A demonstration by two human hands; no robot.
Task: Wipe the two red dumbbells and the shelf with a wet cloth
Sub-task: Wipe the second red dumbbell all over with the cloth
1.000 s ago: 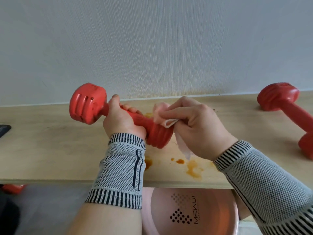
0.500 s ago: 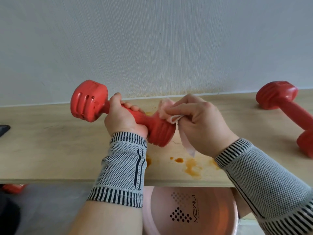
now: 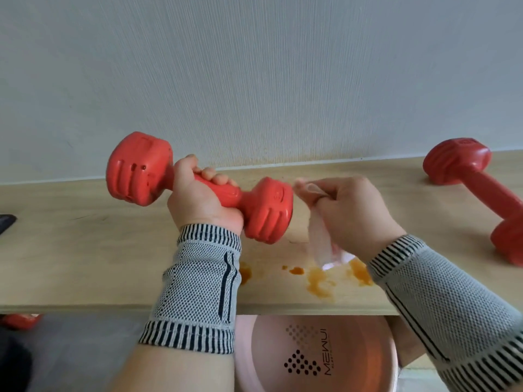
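My left hand [image 3: 202, 200] grips a red dumbbell [image 3: 138, 169] by its handle and holds it above the wooden shelf [image 3: 85, 244]. Its right head points toward my right hand [image 3: 353, 213], which pinches a pale pink cloth [image 3: 321, 241]. The cloth hangs down just right of the dumbbell head, a small gap apart from it. A second red dumbbell [image 3: 475, 185] lies on the shelf at the far right. Orange stains [image 3: 318, 281] mark the shelf near its front edge.
A pink basin [image 3: 317, 355] sits below the shelf's front edge. The grey wall rises right behind the shelf. A dark object [image 3: 7, 222] pokes in at the left edge. Something red [image 3: 19, 321] lies on the floor at lower left.
My right hand has pulled the cloth off the dumbbell's right head and moved right. My left hand has turned the dumbbell, so that head now shows fully.
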